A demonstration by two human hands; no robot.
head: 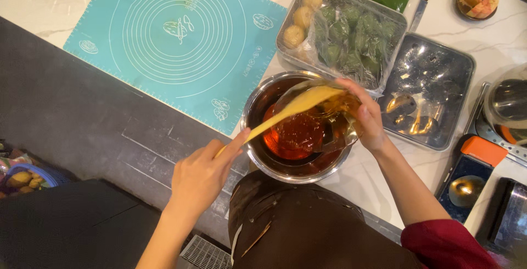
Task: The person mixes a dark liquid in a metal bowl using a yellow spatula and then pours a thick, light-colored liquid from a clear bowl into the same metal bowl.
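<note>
1. A clear plastic bag [324, 118] is held tilted over a round steel bowl [258, 101] at the near edge of the white desk [362, 178]. Red-orange liquid [293, 137] shows through the bag inside the bowl.
2. The right hand [369, 118] is closed on the far right edge of the bag, with the thumb on its outside.
3. The left hand [202, 175] is closed around the handle of a yellow spatula [291, 110]; its blade reaches up into the mouth of the bag.
4. Just behind the bowl stands a steel tray [288, 24] with three pale round balls [302, 16] at its left end and green balls [351, 38] under plastic film.
5. To the right of the bowl lies an empty steel tray [439, 55], shiny, touching nothing in the bowl.
6. To the left, a turquoise baking mat [175, 38] with printed circles lies flat on the desk.
7. At the far right corner is a small dish [476, 0] with pinkish pieces.
</note>
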